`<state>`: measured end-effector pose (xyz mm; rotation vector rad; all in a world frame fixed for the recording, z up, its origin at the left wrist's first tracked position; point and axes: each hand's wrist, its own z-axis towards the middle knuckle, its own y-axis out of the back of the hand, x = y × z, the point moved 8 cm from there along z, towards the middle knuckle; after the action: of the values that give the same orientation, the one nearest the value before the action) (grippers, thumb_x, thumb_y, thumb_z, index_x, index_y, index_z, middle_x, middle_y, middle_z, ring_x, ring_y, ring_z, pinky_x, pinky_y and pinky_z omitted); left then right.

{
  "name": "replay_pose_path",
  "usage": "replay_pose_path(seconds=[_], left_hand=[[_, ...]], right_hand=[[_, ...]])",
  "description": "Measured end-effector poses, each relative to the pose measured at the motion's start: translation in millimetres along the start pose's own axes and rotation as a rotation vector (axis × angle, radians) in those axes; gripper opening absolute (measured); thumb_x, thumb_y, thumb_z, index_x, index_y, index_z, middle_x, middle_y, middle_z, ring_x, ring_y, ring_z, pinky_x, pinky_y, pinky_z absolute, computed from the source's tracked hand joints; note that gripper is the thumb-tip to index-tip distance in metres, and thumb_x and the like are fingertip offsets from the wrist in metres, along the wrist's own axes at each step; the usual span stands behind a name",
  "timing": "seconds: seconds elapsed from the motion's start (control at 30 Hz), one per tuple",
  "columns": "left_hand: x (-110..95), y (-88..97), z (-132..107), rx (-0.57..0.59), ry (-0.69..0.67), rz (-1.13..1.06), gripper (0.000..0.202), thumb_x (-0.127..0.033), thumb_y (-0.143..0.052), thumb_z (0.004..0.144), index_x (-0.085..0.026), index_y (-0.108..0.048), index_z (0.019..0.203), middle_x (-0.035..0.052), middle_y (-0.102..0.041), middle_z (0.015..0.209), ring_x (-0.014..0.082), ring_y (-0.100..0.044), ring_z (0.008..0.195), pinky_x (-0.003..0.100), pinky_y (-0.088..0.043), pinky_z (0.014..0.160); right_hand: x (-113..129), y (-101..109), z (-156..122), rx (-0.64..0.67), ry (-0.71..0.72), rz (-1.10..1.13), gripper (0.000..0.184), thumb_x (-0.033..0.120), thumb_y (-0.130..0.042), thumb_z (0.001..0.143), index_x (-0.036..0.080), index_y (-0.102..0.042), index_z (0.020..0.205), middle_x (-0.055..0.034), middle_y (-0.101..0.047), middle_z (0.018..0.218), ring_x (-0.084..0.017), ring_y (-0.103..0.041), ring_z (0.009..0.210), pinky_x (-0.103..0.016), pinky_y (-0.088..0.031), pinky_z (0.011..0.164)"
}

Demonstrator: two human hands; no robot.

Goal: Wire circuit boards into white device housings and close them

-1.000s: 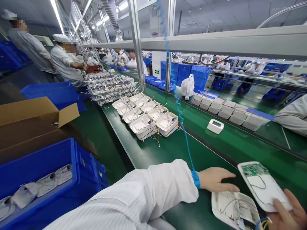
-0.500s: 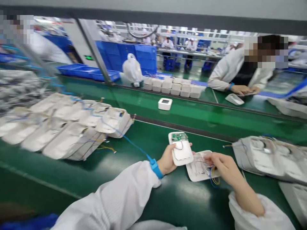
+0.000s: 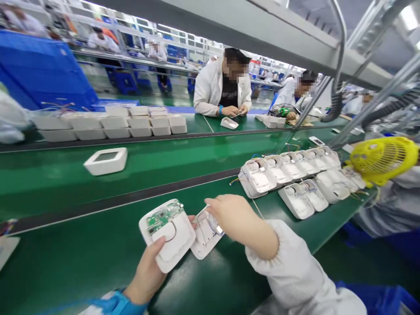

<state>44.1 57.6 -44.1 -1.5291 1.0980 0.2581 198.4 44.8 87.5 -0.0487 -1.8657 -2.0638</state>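
Left hand (image 3: 147, 270) holds circuit-board panel (image 3: 179, 246); right hand (image 3: 234, 218) at wired housing (image 3: 202, 243).

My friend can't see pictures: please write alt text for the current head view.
A person's left hand holds a white panel bearing a green circuit board; the right hand is over a white shell beside it. White casings stand in rows along the green worktop.

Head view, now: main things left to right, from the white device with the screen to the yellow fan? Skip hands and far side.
White device with screen → white panel with circuit board → white shell with wires → rows of white cases → yellow fan.
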Motion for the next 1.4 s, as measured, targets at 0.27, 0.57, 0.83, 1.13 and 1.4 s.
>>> replay_pose_path(seconds=[0.27, 0.57, 0.83, 1.13, 1.4], left_hand=[[-13.3, -7.6, 0.3, -0.001, -0.102, 0.106, 0.067, -0.048, -0.072, 0.063, -0.01, -0.068, 0.119, 0.0127, -0.076, 0.098, 0.0419, -0.064, 0.109, 0.053, -0.052, 0.097], [-7.9, -0.3, 0.0, 0.104, -0.143, 0.186, 0.054, -0.045, -0.072, 0.072, -0.012, -0.069, 0.115, 0.0122, -0.073, 0.11, 0.0379, -0.064, 0.11, 0.048, -0.05, 0.099], [-1.6, -2.0, -8.8, 0.132, -0.118, 0.16, 0.063, -0.044, -0.075, 0.071, -0.014, -0.063, 0.125, 0.0144, -0.072, 0.115, 0.0396, -0.061, 0.117, 0.052, -0.046, 0.103], [3.5, -1.6, -19.3, 0.066, -0.018, 0.092, 0.071, -0.042, -0.08, 0.061, -0.016, -0.064, 0.126, 0.0145, -0.073, 0.112, 0.0435, -0.06, 0.117, 0.056, -0.047, 0.103], [4.6, 21.6, -10.2, -0.124, -0.013, 0.136, 0.074, -0.04, -0.088, 0.051, -0.018, -0.069, 0.119, 0.0094, -0.078, 0.094, 0.0427, -0.066, 0.107, 0.051, -0.055, 0.094]], right_hand=[[24.0, -35.1, -8.1, 0.376, 0.359, 1.19, 0.036, 0.042, -0.048, 0.099, 0.014, -0.07, 0.105, -0.0051, -0.072, 0.091, -0.014, -0.068, 0.086, -0.027, -0.053, 0.083], [11.3, -54.9, -3.1, 0.326, 0.107, 1.643, 0.04, 0.054, -0.056, 0.093, 0.016, -0.064, 0.089, 0.0018, -0.058, 0.067, -0.01, -0.056, 0.06, -0.026, -0.048, 0.062], [-15.9, -66.6, -0.6, 0.068, -0.238, 1.15, 0.026, 0.035, -0.076, 0.077, 0.017, -0.071, 0.096, 0.002, -0.065, 0.07, -0.011, -0.055, 0.056, -0.023, -0.045, 0.054], [-5.7, -52.0, -2.1, -0.145, -0.005, 0.351, 0.007, 0.022, -0.065, 0.09, 0.021, -0.069, 0.084, -0.0013, -0.073, 0.083, -0.016, -0.065, 0.077, -0.026, -0.046, 0.072], [9.8, -50.5, -1.8, -0.138, 0.099, 0.019, 0.018, 0.025, -0.052, 0.098, 0.017, -0.063, 0.086, -0.0033, -0.069, 0.083, -0.017, -0.061, 0.08, -0.028, -0.042, 0.072]])
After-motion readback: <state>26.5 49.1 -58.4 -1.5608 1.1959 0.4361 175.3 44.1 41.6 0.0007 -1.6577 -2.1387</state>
